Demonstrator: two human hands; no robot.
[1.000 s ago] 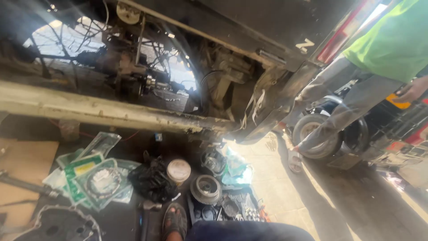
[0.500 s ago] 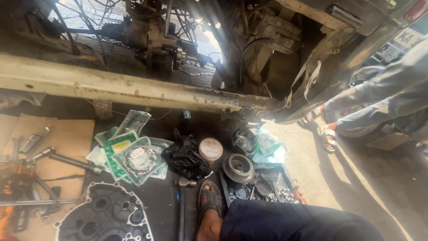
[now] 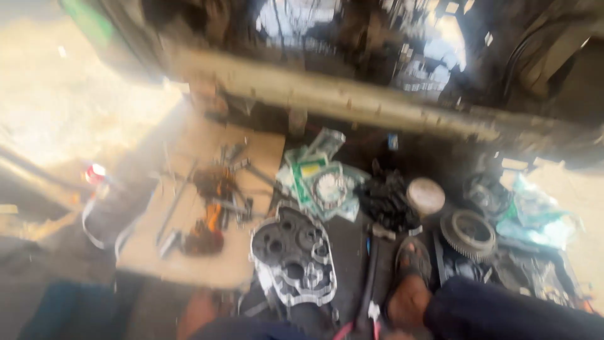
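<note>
Neither of my hands is in view. My sandalled foot (image 3: 409,286) and dark blue trouser leg (image 3: 503,311) show at the bottom, resting on the ground among parts. A grey metal engine case cover (image 3: 292,255) with round holes lies just left of that foot. Behind it lie clear packets with gaskets (image 3: 321,182), a black rag (image 3: 387,201), a round white-topped can (image 3: 426,196) and a toothed clutch wheel (image 3: 469,234). The picture is blurred.
A sheet of cardboard (image 3: 207,264) on the left carries several long wrenches and an orange-handled tool (image 3: 214,214). A pale vehicle frame rail (image 3: 352,101) runs across above, with dark machinery behind it. Plastic bags (image 3: 535,217) lie at the right.
The view has swung left and down. The other person at the right has left the picture, and the cardboard with tools and the engine case cover now fill the left and middle.
</note>
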